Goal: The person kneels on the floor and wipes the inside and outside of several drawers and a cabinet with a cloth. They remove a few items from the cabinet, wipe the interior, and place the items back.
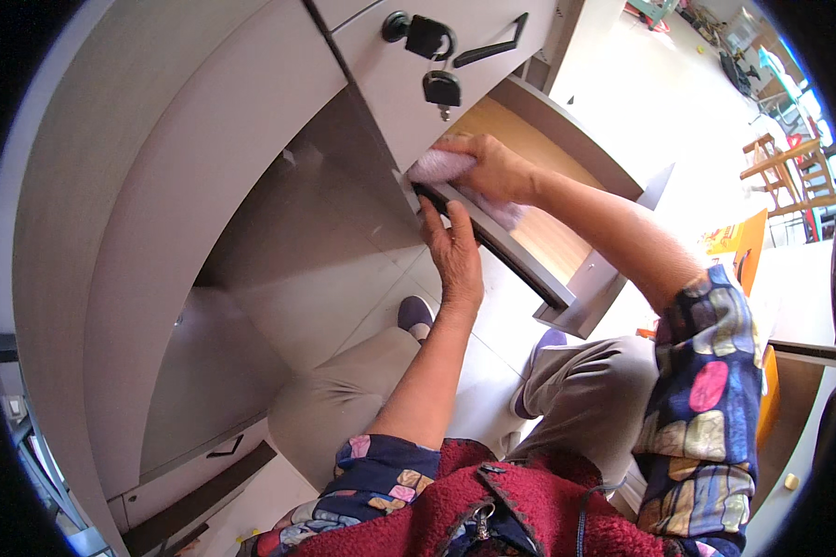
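Observation:
A drawer (pixel 557 240) with a wood-grain bottom stands pulled out of a grey desk pedestal (pixel 397 97). My right hand (pixel 498 167) grips a fluffy pale purple cloth (pixel 442 166) at the drawer's inner end, over its side wall. Part of the cloth hangs down inside the drawer. My left hand (pixel 453 254) is just below, its fingertips against the black slide rail (pixel 515 264) on the drawer's outer side. Whether those fingers grip the rail or only rest on it is unclear.
Above, the shut upper drawer has a black handle (pixel 491 50) and a lock with hanging keys (pixel 441 87). The desk's large panel (pixel 202 139) curves along the left. An orange bag (pixel 745 244) stands right of my arm; wooden stools (pixel 787 174) stand farther off.

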